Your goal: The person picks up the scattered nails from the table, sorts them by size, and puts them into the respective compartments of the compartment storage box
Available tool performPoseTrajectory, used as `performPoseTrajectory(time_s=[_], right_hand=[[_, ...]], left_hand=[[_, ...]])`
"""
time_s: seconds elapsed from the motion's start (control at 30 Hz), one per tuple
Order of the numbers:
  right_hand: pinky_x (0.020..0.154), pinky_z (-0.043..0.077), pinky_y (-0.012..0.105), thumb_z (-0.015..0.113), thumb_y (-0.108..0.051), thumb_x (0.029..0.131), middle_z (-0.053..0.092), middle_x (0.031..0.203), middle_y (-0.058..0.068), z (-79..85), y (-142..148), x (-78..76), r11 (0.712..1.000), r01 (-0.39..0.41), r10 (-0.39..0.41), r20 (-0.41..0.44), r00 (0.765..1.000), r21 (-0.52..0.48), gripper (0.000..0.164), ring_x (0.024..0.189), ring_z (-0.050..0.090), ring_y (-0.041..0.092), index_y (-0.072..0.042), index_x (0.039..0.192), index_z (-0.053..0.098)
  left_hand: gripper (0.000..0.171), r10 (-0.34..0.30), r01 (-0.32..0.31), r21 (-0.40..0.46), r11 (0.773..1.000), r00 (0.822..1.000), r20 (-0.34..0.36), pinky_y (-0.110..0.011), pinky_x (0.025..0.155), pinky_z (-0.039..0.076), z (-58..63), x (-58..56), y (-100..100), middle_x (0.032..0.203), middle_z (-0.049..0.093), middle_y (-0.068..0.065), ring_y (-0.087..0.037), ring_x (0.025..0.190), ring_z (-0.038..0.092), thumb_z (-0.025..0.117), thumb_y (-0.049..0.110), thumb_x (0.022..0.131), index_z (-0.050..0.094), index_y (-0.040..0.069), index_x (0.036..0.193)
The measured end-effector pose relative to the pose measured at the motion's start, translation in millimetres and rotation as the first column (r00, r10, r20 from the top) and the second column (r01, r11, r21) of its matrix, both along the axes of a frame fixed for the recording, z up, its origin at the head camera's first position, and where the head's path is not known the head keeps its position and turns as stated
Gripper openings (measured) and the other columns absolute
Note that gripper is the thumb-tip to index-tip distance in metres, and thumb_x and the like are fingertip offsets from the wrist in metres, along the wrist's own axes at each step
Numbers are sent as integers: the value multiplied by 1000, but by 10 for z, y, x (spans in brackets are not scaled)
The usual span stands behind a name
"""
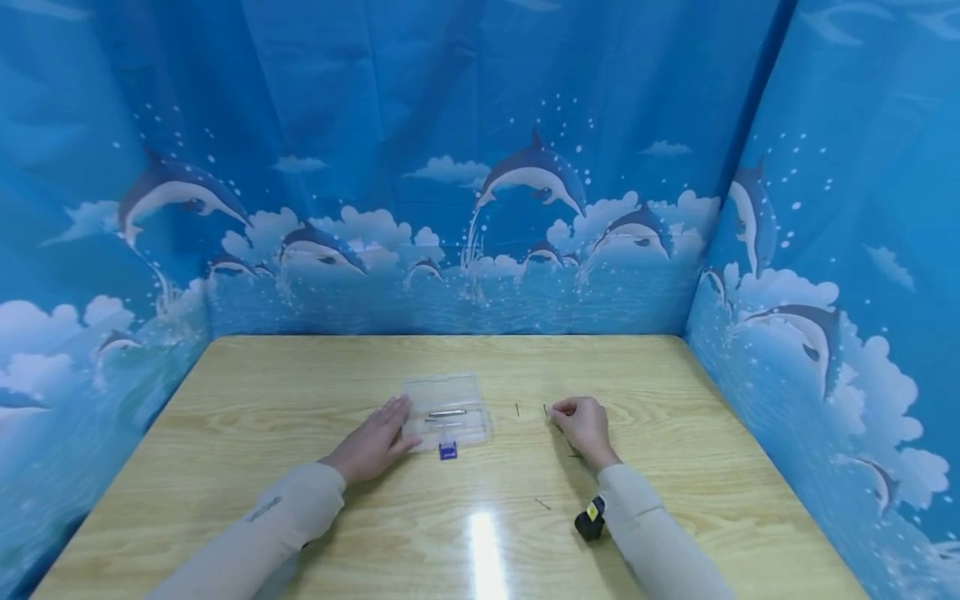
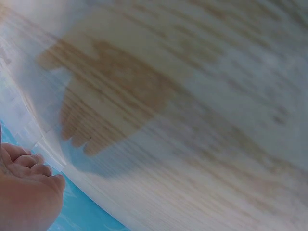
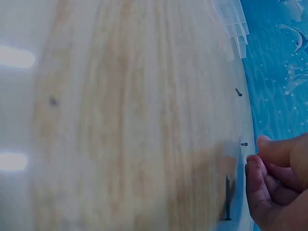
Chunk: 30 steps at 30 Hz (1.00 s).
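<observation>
My left hand (image 1: 375,442) lies with straight fingers along the left side of a clear plastic box (image 1: 442,389). Inside the box are a silver metal rod (image 1: 447,412) and a thinner metal piece (image 1: 442,422); a blue-purple latch (image 1: 447,451) is at its front. To the right of the box, my right hand (image 1: 583,425) has thumb and forefinger tips together beside a small dark nail (image 1: 545,410). In the right wrist view those fingertips (image 3: 255,159) are close to a nail (image 3: 244,144); I cannot tell whether they pinch anything.
Another nail (image 1: 517,409) lies between the box and the right hand. One more nail (image 1: 542,503) is nearer the front, and a dark one (image 1: 575,456) lies below the right wrist. A black device (image 1: 590,521) with a yellow label is against the right sleeve. Blue dolphin curtains (image 1: 420,167) surround the wooden table (image 1: 300,367).
</observation>
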State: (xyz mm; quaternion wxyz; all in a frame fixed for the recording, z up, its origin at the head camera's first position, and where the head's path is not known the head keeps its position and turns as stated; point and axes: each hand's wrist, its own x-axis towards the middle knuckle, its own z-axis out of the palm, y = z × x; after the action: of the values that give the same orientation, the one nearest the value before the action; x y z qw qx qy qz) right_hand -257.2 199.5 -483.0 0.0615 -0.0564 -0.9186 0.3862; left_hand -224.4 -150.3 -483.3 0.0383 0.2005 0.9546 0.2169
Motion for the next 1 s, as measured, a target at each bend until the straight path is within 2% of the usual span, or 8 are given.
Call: performPoseTrajectory(time_s=[0.2,0.7,1.0], right_hand=[[66,54,33,75,-13,82,72,81,7,-86,-35,-5,999,14,-13,-13,1000,45,10,72,65,17,-3,87,76],[63,52,34,74,-9,81,70,75,6,-93,-82,-61,993,5,2,-54,999,118,7,66,61,18,-5,76,74],[63,50,33,68,-5,82,68,71,5,-62,-63,-73,988,-19,23,-28,999,150,10,64,58,18,-4,73,72]], left_hand=[[72,-5,5,-5,1000,1000,-6,-48,119,17,-15,2,-16,156,22,-19,-35,145,18,49,43,99,24,-2,149],[72,-13,13,3,1000,1000,-8,-47,119,17,-38,-23,-43,157,21,-18,-34,145,17,48,43,99,23,-2,150],[72,-14,14,1,1000,1000,3,-47,119,17,-12,-9,-28,157,21,-18,-35,145,17,48,43,99,23,-2,150]])
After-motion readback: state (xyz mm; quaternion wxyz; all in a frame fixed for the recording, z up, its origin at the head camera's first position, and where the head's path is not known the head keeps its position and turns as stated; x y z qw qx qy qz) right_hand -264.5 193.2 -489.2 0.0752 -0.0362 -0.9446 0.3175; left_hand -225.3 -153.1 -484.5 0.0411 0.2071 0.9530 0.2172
